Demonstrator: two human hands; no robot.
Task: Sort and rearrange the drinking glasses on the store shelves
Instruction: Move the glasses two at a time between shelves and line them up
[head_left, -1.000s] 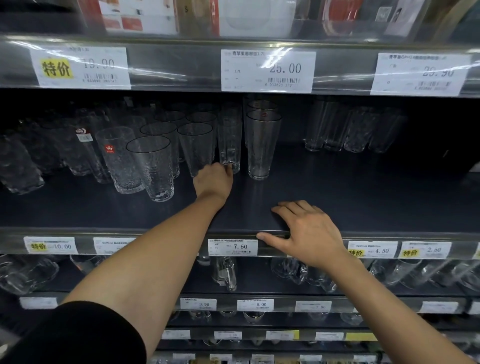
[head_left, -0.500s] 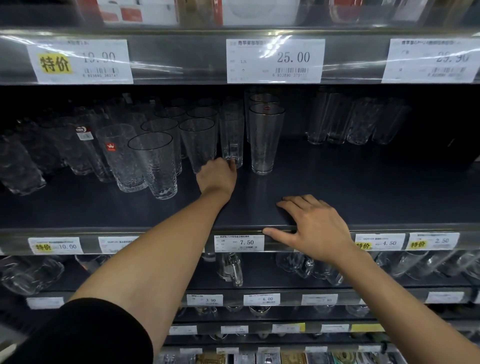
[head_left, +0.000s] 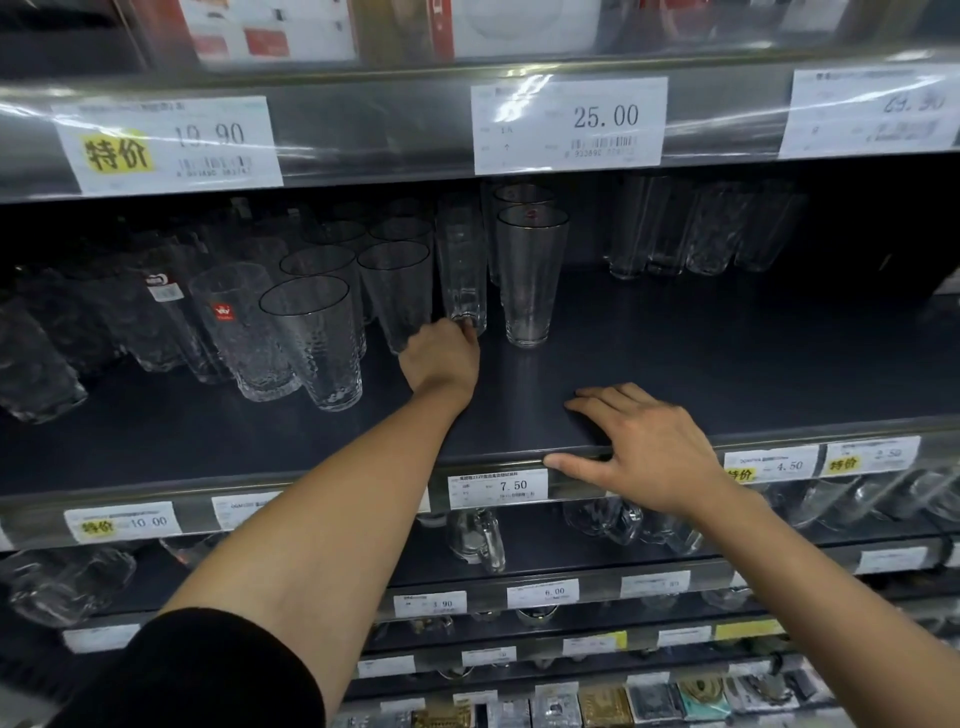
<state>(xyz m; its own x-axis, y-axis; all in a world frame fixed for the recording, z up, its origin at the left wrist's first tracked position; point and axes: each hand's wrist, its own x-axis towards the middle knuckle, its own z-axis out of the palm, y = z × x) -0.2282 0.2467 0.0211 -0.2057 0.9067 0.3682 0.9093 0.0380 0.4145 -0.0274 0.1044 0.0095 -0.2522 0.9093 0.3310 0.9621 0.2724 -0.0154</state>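
On the dark middle shelf (head_left: 727, 374) stands a tall narrow clear glass (head_left: 461, 260). My left hand (head_left: 441, 361) reaches in, fingers curled around its base. Just right of it is a wider smooth tumbler (head_left: 530, 275) with another behind. To the left stand several textured tumblers (head_left: 317, 338), some with red labels. My right hand (head_left: 644, 447) lies flat on the shelf's front edge, thumb on the price rail, holding nothing.
Several tall ribbed glasses (head_left: 701, 228) stand at the back right of the same shelf. The upper shelf rail with price tags (head_left: 569, 124) hangs low over the glasses. Lower shelves hold mugs (head_left: 475, 540) and more glassware. Bare shelf lies between the tumbler and my right hand.
Both hands keep their places; my left hand stays at the narrow glass's base. Only the view has shifted slightly.
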